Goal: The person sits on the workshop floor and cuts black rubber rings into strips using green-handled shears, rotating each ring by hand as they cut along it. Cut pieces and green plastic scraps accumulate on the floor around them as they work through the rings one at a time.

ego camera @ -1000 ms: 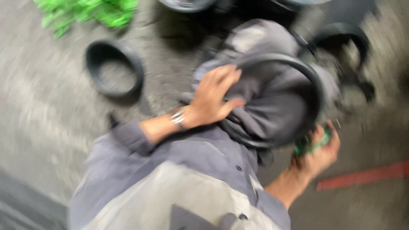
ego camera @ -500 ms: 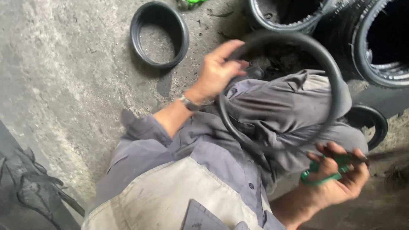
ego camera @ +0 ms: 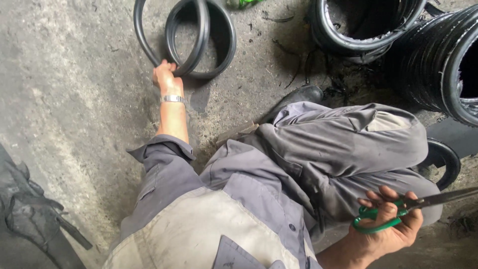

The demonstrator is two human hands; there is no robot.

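My left hand (ego camera: 165, 75) reaches forward over the concrete floor and grips a black rubber ring (ego camera: 149, 47) at its lower edge. That ring leans against a second black rubber ring (ego camera: 226, 45) lying flat on the floor. My right hand (ego camera: 391, 226) rests beside my bent knee and holds green-handled scissors (ego camera: 381, 219), whose blades point right toward the frame edge. A metal wristwatch (ego camera: 173, 99) is on my left wrist. I wear grey work clothes.
Stacked black tyres (ego camera: 448, 60) and a round black tyre rim (ego camera: 368, 30) stand at the top right. A black shoe (ego camera: 298, 95) pokes out by my knee. Another rubber loop (ego camera: 445, 159) lies at the right. A dark bundle (ego camera: 30, 219) fills the lower left.
My left hand has carried the rubber ring from above my lap out to the floor on the left, beside the other ring. The right hand has kept the scissors low by my knee.
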